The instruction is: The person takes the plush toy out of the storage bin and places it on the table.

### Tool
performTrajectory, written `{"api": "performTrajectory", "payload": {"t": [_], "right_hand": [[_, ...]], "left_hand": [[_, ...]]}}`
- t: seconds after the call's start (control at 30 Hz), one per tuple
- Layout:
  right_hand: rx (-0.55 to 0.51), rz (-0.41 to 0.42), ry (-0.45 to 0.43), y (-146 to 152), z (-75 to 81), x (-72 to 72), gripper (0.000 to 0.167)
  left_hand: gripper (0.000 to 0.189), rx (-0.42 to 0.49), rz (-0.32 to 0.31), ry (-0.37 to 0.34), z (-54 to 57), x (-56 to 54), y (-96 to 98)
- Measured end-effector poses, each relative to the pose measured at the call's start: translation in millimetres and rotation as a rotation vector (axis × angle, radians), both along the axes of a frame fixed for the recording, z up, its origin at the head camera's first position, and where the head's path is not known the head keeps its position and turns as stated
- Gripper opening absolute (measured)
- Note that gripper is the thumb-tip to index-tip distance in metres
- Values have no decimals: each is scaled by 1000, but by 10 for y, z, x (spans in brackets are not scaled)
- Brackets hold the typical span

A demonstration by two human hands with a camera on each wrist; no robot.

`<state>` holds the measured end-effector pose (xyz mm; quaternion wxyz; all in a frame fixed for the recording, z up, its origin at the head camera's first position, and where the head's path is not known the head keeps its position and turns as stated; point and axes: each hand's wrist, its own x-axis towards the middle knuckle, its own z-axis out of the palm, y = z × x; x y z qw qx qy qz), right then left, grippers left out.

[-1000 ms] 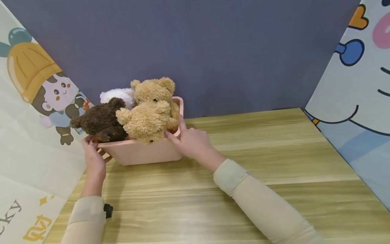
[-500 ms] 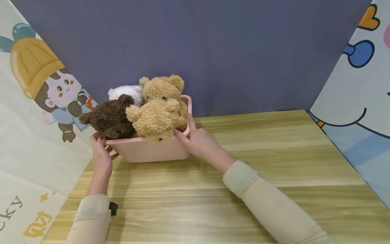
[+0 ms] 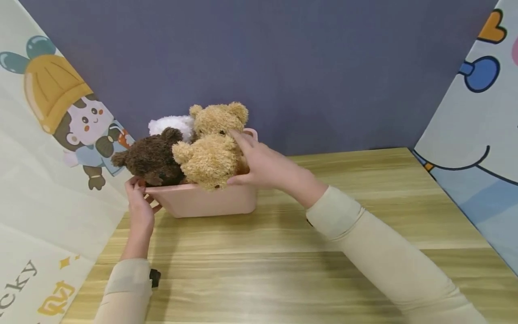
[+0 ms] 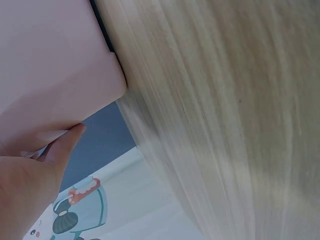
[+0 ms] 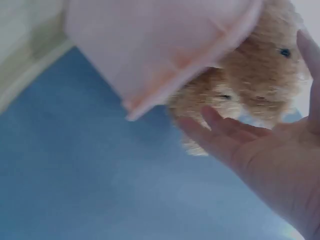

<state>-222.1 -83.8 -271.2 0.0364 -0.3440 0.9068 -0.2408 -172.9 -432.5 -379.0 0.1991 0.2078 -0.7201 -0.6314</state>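
A pink plastic bin point(image 3: 214, 202) stands on the wooden table, filled with plush toys. My left hand point(image 3: 139, 207) grips its rim at the left end; the left wrist view shows the fingers under the bin's edge. Over the right end, my right hand point(image 3: 271, 166) has its thumb and fingers spread beside the front tan teddy bear point(image 3: 206, 159), which leans face down over the near rim. Behind it sits another tan teddy bear point(image 3: 216, 117). A dark brown plush toy point(image 3: 147, 155) and a fluffy white one point(image 3: 171, 126) fill the left side. Both tan bears show past the fingers in the right wrist view.
The bin is close to a dark blue-grey back panel point(image 3: 323, 81). A white panel with a cartoon child point(image 3: 89, 119) rises at the left, near my left hand. Another cartoon panel point(image 3: 477, 135) borders the right side. Bare wood tabletop point(image 3: 344, 193) lies to the bin's right.
My right hand has let go of the bin's right rim and moved up and inward to the tan bears. My left hand keeps its grip. The view has shifted, moving the bin rightward in frame.
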Motion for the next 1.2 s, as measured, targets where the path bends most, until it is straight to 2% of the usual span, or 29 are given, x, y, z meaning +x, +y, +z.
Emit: {"api": "performTrajectory", "payload": {"t": [0.1, 0.2, 0.3, 0.43, 0.53, 0.57, 0.67, 0.8, 0.93, 1.2], "right_hand": [[16, 71, 82, -144, 157, 51, 120], [72, 73, 139, -337, 200, 78, 113], [55, 63, 95, -520, 142, 70, 105], [-55, 47, 4, -700, 43, 25, 99], [-91, 10, -18, -771, 9, -20, 98], [-98, -6, -23, -784, 4, -35, 99], [-139, -36, -47, -789, 2, -72, 100], [-188, -70, -54, -739, 43, -97, 99], [-211, -99, -73, -676, 156, -103, 98], [-300, -127, -79, -455, 387, -99, 96]], "left_hand": [[39, -4, 21, -1, 6, 3, -9], [42, -26, 38, -16, -2, 8, -32], [43, -82, 51, -11, -31, 10, -48], [45, -206, 79, 22, -69, 4, -47], [47, -229, 84, 33, -66, -5, -54], [46, -212, 82, 33, -59, -8, -60], [48, -173, 84, 9, -37, -24, -82], [51, -212, 78, -6, -54, -47, -84], [54, -256, 58, 16, -68, -50, -92], [56, -173, 9, -15, -9, 20, -102]]}}
